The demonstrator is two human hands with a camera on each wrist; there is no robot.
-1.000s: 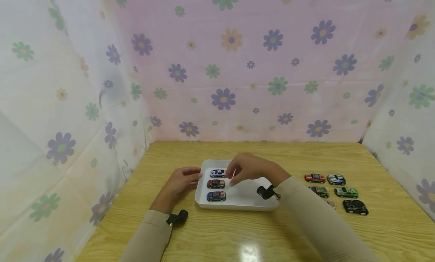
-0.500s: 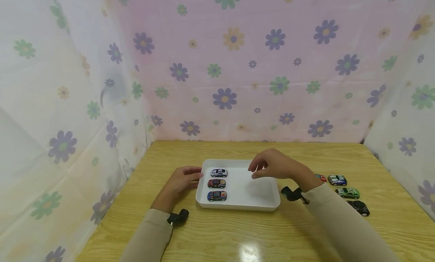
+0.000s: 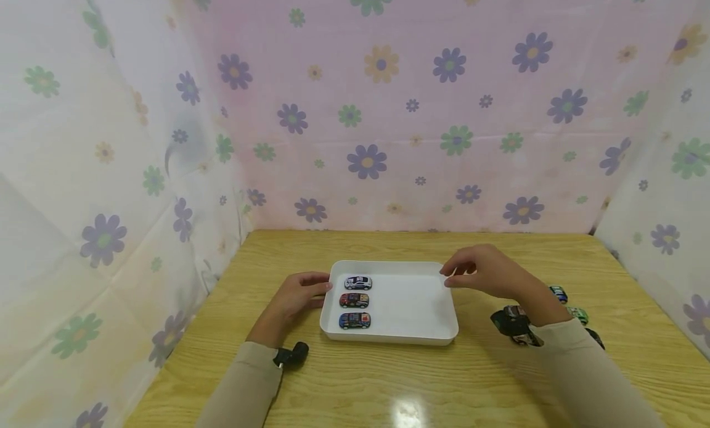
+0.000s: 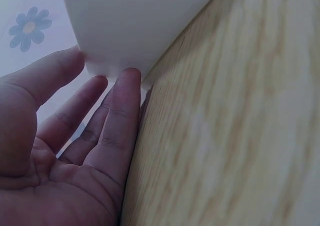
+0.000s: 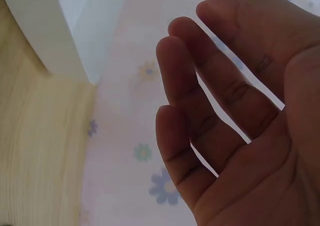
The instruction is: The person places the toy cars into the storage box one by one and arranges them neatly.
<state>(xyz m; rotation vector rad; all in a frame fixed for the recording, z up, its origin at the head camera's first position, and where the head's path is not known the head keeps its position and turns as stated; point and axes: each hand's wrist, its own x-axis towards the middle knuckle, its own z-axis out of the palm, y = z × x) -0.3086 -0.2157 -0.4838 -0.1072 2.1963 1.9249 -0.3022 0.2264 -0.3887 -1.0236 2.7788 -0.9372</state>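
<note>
A white tray (image 3: 407,338) lies on the wooden table and holds three toy cars in a column at its left end: a white one (image 3: 357,283), a dark red one (image 3: 354,300) and a blue one (image 3: 354,321). My left hand (image 3: 299,295) rests on the table with straight fingers touching the tray's left wall (image 4: 135,30). My right hand (image 3: 488,272) hovers over the tray's right rim, holding nothing, fingers loosely bent (image 5: 210,100). Behind that arm lie several more toy cars, mostly hidden, among them a green one (image 3: 579,315) and a black one (image 3: 595,337).
Flowered cloth walls close in the table on the left, back and right. The wooden table (image 3: 388,385) reaches toward me in front of the tray. A black wrist camera (image 3: 292,356) sits on the left sleeve, another (image 3: 513,323) on the right.
My right hand has drawn away from the white car, moving right across the tray to its right rim, empty. The left hand and the three cars stayed put.
</note>
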